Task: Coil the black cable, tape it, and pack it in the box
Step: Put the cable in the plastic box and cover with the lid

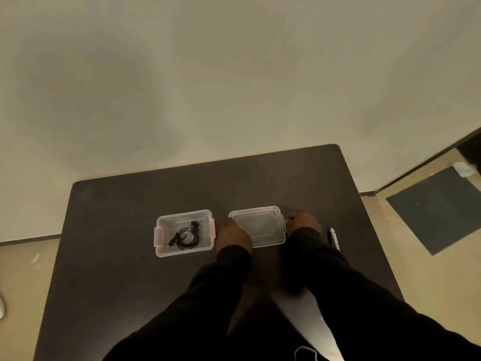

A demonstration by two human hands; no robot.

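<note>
Dark surface [130, 269]: coiled cable [185, 237] in open box [183, 252]; left hand [234, 234], right hand [303, 224] pinch lid [257, 226] edges, fingertips hidden.

The room is dim and everything carries a yellowish cast. The wall [234, 74] ahead of me is unevenly lit, with broad soft grey shadows blotched across it. My dark table [130, 295] swallows most of the light and shows almost no sheen. My black sleeves [338, 295] lose all detail, merging into one dark mass. My left hand [234, 237] and right hand [304, 222] look soft and slightly smeared. The clear lid [257, 226] between them is faint and low in contrast. The wide lens bends the table edges and the floor [429, 269] at right.
</note>
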